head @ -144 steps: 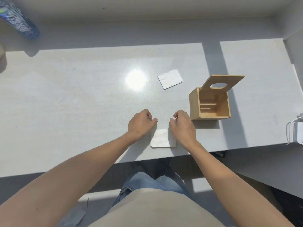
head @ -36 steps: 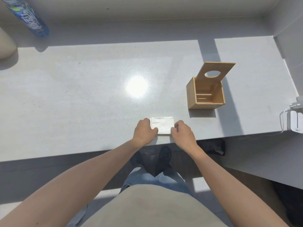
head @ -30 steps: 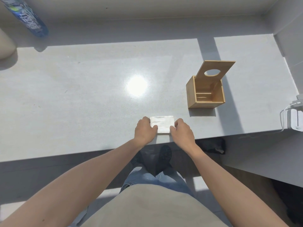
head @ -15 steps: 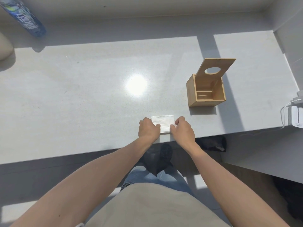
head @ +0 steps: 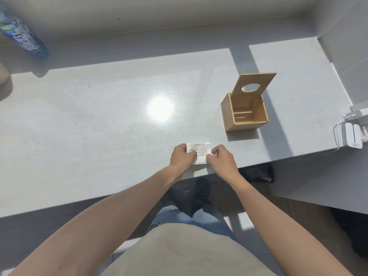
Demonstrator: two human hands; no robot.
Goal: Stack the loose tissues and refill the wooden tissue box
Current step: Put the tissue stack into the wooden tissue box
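Observation:
A small stack of white folded tissues [head: 199, 150] lies near the front edge of the grey table [head: 99, 120]. My left hand [head: 182, 155] pinches its left side and my right hand [head: 221, 157] pinches its right near corner; both hands rest on the table. The wooden tissue box [head: 231, 116] stands to the upper right, apart from my hands, with its lid [head: 253, 86] tilted up and open. The lid has a round hole. The inside of the box shows only wooden slats, no tissues.
A blue labelled bottle [head: 23, 39] lies at the far left back. A white charger with cables [head: 351, 134] sits at the table's right edge. A wall runs along the back and right. My legs and shoes show below the table edge.
The loose tissue that lay further back earlier is gone from there and the stack sits between my hands. Over the last second my hands have closed in tighter on the stack's near edge.

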